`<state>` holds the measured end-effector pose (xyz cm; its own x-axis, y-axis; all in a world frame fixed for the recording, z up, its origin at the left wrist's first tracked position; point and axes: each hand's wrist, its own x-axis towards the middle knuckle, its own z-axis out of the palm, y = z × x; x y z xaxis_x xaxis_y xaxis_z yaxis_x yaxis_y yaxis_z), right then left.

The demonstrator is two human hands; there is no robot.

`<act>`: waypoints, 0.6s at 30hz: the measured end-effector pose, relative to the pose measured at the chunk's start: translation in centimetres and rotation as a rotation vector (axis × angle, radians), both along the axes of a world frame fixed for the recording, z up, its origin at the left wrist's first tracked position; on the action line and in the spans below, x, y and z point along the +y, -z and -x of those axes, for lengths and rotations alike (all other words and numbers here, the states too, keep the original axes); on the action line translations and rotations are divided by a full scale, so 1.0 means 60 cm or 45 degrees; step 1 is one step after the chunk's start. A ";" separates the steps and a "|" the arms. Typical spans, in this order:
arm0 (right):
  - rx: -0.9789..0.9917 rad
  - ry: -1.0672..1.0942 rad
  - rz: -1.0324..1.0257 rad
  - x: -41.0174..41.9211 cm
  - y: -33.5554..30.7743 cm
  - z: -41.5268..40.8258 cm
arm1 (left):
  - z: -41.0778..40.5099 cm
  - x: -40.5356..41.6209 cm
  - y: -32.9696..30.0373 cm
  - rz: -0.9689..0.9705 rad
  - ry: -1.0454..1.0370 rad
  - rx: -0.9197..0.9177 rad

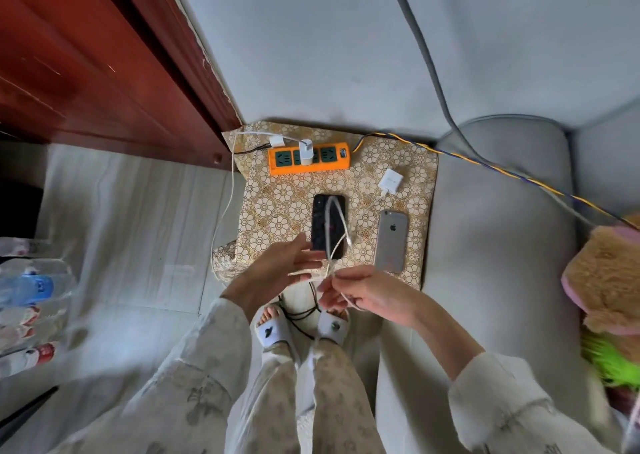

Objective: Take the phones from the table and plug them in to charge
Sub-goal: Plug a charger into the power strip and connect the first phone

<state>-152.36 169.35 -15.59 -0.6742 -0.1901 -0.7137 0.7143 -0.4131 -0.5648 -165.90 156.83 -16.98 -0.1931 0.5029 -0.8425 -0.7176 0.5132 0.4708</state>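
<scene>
Sleeves of pale patterned cloth frame the lower view, with two white slippers (273, 332) visible on the floor between them. Right hand (367, 296): fingers curled, pinching a white cable (337, 225) near the front edge of the table (420, 211). Left hand (277, 273): fingers extended and relaxed, holding nothing, fingertips reaching toward the same cable, just short of the black phone's near end; contact with the cable cannot be determined because of blur.

Black phone (327, 226): lies flat, face up, at the table's centre, with a loop of the white cable draped over it. Whether the cable is plugged into it cannot be told. Silver phone (391, 242): lies face down to the right of the black one, apart from it, near the table's right edge.

Orange power strip (309, 159): sits along the table's far side, with one white charger (306, 152) plugged into it. Second white adapter (276, 141) lies just behind the strip's left end. Loose white charger (390, 180) lies on the tabletop beyond the silver phone, unplugged from the strip.

Grey sofa (498, 245) adjoins the table's right side.
</scene>
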 end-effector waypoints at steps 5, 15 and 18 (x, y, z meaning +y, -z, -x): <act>-0.009 -0.139 -0.230 -0.009 0.000 -0.009 | 0.006 0.046 -0.023 -0.140 -0.285 0.058; -0.304 0.643 0.390 0.041 0.044 0.037 | -0.065 -0.011 -0.035 -0.079 0.532 0.240; -0.303 0.759 0.452 0.042 0.046 0.064 | -0.077 -0.014 -0.017 -0.004 0.590 0.261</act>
